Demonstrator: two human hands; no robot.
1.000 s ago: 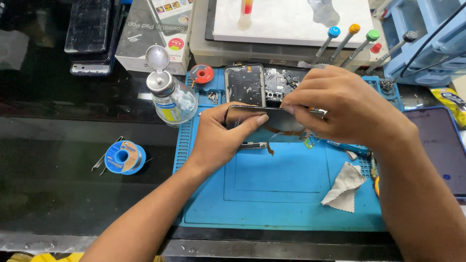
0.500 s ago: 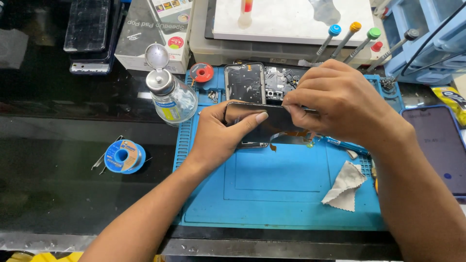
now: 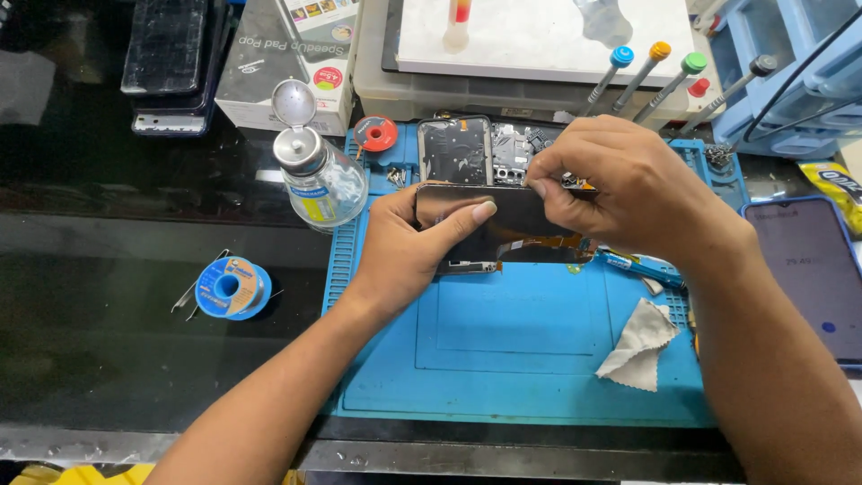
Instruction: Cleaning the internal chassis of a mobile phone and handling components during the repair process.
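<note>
The left hand (image 3: 409, 247) has its grip clamped on a dark phone screen (image 3: 503, 224), thumb pressed across the near face and fingers behind, holding it on edge just above the blue mat (image 3: 503, 359). The right hand (image 3: 628, 184) pinches together on the screen's top right edge; what sits between those fingertips I cannot tell. A flat ribbon cable (image 3: 530, 244) hangs loose at the screen's lower edge, so the panel looks already parted from the phone body (image 3: 455, 148), which lies open on the mat behind with its boards bare. By that, opening seems done and the work on the screen itself is midway. Further out stand a liquid bottle (image 3: 314, 180), a cloth (image 3: 639, 346), a solder spool (image 3: 230, 287) on the black counter (image 3: 108, 224), and screwdrivers (image 3: 646, 72).
</note>
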